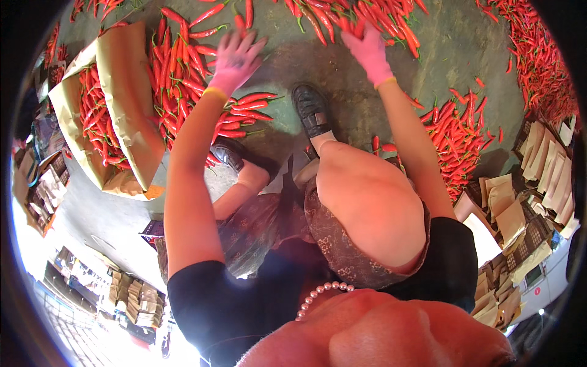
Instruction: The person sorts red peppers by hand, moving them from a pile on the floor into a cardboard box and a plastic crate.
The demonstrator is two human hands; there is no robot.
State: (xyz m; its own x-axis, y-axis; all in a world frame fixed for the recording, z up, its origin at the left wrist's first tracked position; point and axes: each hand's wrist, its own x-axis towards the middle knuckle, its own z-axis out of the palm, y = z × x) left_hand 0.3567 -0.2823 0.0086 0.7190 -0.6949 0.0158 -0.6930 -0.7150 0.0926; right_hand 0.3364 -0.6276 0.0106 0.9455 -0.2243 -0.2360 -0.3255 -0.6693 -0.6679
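Observation:
My left hand, in a pink glove with a yellow cuff, has its fingers spread above the concrete floor. Its fingertips are close to a red chili pepper; contact is hard to judge. My right hand, gloved alike, is at the near edge of a pile of red chili peppers, with some peppers between thumb and fingers. Beside my left forearm lies another chili heap, with several peppers laid side by side near my shoe.
An open brown paper bag at the left holds chilies. A smaller chili heap lies by my right forearm, and a large mound is at the far right. Crates with folded paper bags stand at the right. My shoes rest on the floor.

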